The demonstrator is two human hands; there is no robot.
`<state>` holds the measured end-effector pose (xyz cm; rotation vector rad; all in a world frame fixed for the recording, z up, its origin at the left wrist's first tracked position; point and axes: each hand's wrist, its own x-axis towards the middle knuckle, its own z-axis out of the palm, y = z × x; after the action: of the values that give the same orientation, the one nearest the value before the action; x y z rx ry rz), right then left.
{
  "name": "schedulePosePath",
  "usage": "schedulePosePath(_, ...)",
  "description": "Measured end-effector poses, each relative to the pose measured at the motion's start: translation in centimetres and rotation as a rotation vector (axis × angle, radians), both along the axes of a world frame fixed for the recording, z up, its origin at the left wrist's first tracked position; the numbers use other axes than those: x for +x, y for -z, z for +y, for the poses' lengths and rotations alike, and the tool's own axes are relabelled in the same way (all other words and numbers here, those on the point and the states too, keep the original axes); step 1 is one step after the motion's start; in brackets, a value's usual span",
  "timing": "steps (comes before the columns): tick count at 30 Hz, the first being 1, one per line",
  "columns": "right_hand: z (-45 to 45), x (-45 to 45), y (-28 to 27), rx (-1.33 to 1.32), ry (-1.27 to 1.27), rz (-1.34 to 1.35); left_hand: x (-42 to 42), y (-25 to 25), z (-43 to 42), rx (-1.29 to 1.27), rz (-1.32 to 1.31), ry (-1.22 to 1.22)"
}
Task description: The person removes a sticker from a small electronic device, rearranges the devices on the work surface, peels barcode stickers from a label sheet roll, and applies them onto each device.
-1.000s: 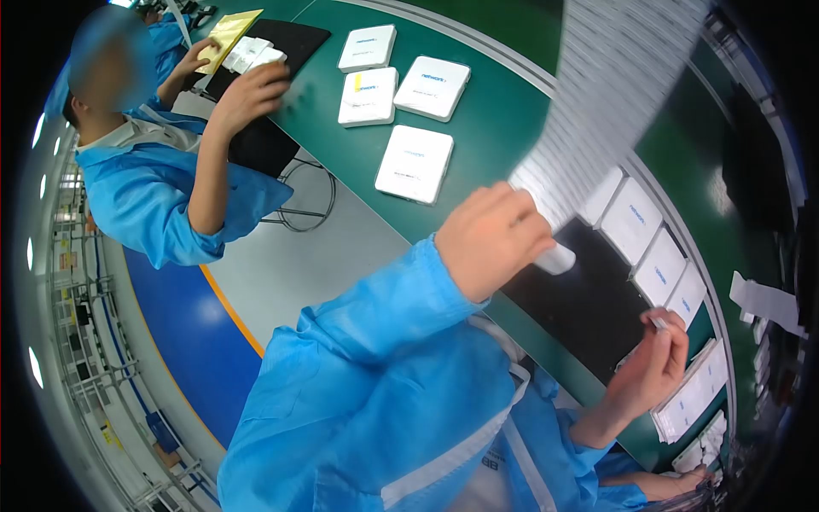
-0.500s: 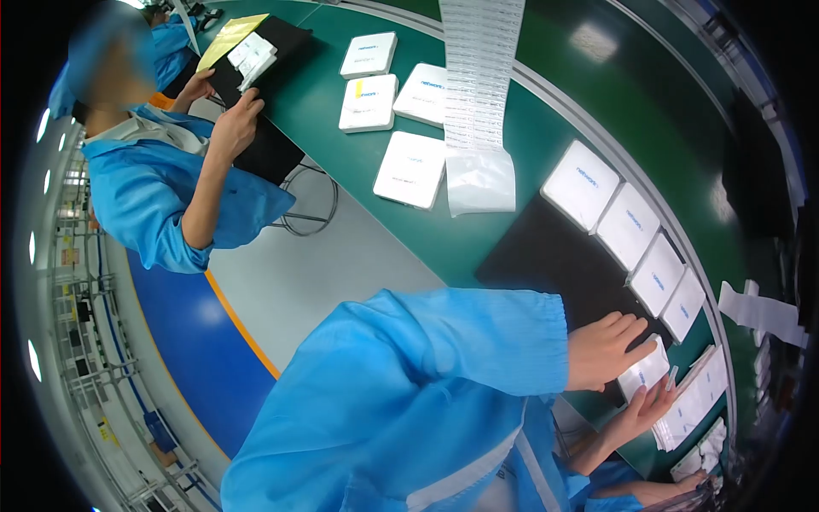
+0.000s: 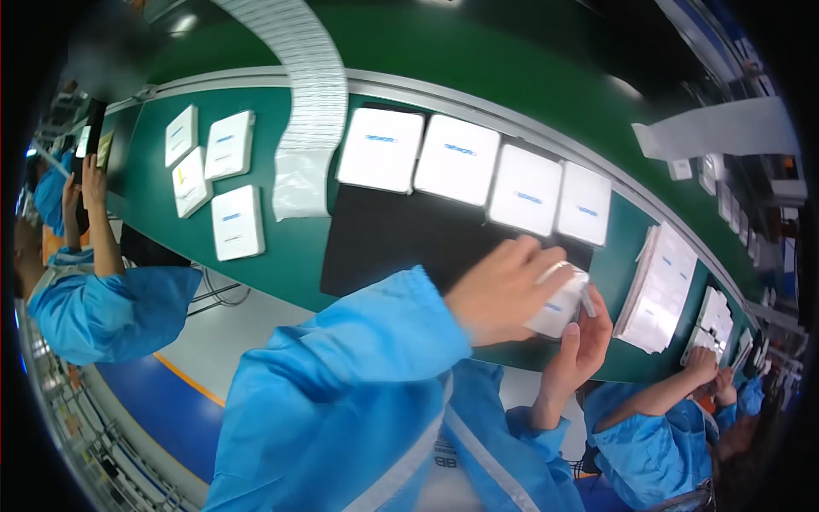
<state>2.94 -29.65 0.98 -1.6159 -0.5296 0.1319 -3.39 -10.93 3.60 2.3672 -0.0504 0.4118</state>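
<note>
A small flat white box (image 3: 559, 309) with blue print is between my hands, over the near right edge of the black mat (image 3: 384, 247). My left hand (image 3: 510, 290) reaches across from the left, its fingers bent over the top of the box and slightly blurred. At the right side, my right hand (image 3: 582, 346) supports the box, thumb at its lower edge and fingers curled behind. A narrow pale strip (image 3: 589, 300) shows by the right fingers; whether it is part of the box's wrapping I cannot tell.
White boxes (image 3: 456, 158) line the mat's far edge. More boxes (image 3: 229, 143) and a long label sheet (image 3: 316, 102) lie left. Stacked printed white sheets (image 3: 657, 286) lie right. Co-workers sit on either side, one person's sleeve (image 3: 111, 311) at left, another's arm (image 3: 653, 401) at right.
The view has swung to the right, so the table contents sit further left and a co-worker at right shows more. Both my hands remain on the box, the left shifted slightly over it.
</note>
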Motion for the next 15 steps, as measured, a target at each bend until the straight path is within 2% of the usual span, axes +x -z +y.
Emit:
schedulePosePath(1,0.1,0.2,-0.6,-0.011,0.012,-0.078,-1.2,-0.3,1.1,0.015,-0.020,-0.022)
schedulePosePath(3,-0.1,0.7,-1.6,-0.030,0.038,-0.026,-4.7,-0.6,3.7,-0.094,-0.063,-0.153)
schedulePosePath(5,1.2,0.5,-3.4,-0.037,0.042,-0.009,-8.2,-0.9,6.6,-0.074,0.009,-0.246)
schedulePosePath(8,4.2,-0.5,-5.0,-0.167,-0.213,0.233,-11.1,-0.4,8.2,-0.087,0.084,-0.373)
schedulePosePath(11,7.8,-2.1,-5.3,-0.263,-0.368,0.199,-12.0,0.7,8.4,-0.123,0.112,-0.415)
schedulePosePath(15,10.1,-3.7,-5.4,-0.242,-0.391,0.243,-12.2,-0.2,8.8,-0.070,0.127,-0.416)
